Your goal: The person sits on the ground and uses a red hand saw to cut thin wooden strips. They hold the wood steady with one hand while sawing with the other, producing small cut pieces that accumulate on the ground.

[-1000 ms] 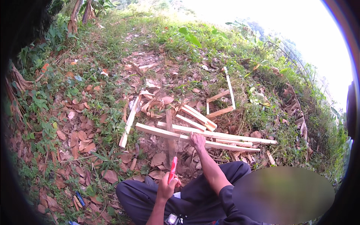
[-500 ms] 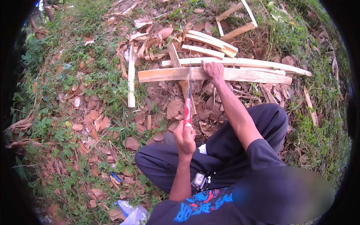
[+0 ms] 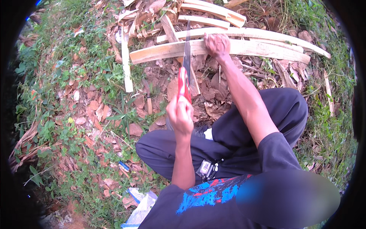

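My left hand (image 3: 180, 114) is closed round the red-and-white handle of a handsaw (image 3: 184, 82). Its dark, narrow blade points away from me and crosses a pale wooden plank (image 3: 259, 49) lying left to right. Whether the teeth have cut into the wood cannot be made out. Just right of the blade, my right hand (image 3: 218, 45) grips the plank's upper edge and presses on it. Beneath the plank runs a slanting wooden strip (image 3: 195, 82), and a longer pale strip (image 3: 274, 35) lies just behind.
Several wood pieces (image 3: 213, 21) lie farther off. A short strip (image 3: 125, 65) stands to the left, near a knife with a wooden handle (image 3: 149, 105). Blue pen-like items (image 3: 124, 166) and a clear plastic bag (image 3: 143, 208) are at lower left. Dry leaves and grass cover the ground.
The view has shifted, so the wood sits higher in the picture. The saw is tilted differently and shows more of its blade's side. Both hands keep their holds.
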Demonstrator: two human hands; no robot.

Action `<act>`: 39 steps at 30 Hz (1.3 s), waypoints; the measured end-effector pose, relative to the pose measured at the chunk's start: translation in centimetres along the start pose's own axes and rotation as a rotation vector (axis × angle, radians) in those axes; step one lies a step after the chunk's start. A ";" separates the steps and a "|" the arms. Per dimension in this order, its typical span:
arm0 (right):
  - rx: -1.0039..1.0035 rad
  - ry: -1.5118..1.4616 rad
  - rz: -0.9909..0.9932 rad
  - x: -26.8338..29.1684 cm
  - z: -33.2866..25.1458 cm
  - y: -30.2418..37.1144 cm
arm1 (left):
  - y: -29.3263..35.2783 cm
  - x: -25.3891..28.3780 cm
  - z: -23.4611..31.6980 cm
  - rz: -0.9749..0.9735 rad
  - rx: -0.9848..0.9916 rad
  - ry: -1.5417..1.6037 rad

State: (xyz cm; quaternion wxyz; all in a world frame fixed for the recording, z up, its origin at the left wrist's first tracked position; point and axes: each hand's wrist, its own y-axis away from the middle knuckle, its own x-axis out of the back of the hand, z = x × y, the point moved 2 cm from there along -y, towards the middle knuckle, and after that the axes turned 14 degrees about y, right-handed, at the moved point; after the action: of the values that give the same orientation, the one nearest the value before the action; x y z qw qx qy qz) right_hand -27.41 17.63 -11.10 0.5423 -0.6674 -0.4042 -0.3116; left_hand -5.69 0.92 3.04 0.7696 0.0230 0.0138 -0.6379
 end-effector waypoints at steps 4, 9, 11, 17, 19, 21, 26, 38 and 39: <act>-0.038 -0.052 -0.013 0.0 1.0 0.3 | 5.2 0.4 0.8 0.036 0.138 0.129; -0.015 -0.012 0.027 -0.3 0.2 0.7 | 3.0 -1.0 0.7 0.074 0.032 0.041; -0.011 0.019 -0.089 -0.4 -0.1 0.5 | 1.7 0.6 -2.5 0.002 -0.117 -0.091; -0.014 0.044 -0.005 -1.3 0.9 0.9 | 6.3 1.6 1.2 0.079 0.226 0.259; 0.007 0.066 0.022 -0.6 0.0 0.8 | 3.3 1.2 -1.2 0.035 0.103 0.116; 0.019 0.042 0.059 -0.5 -0.1 0.7 | -0.6 0.2 -3.7 -0.102 -0.095 -0.116; -0.013 0.037 0.023 -1.2 0.8 0.6 | 8.8 2.0 1.4 -0.032 0.125 0.228; -0.015 0.030 0.057 -1.2 1.0 0.7 | 4.8 1.0 -0.1 0.007 0.117 0.206; -0.025 0.054 -0.001 -1.5 1.1 0.6 | 2.0 0.3 -2.9 0.290 0.146 0.165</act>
State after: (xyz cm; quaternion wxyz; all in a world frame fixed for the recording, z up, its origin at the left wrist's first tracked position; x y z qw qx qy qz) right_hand -27.63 18.30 -12.95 0.5443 -0.6654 -0.3857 -0.3349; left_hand -3.67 1.15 0.20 0.8462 0.1330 0.0271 -0.5153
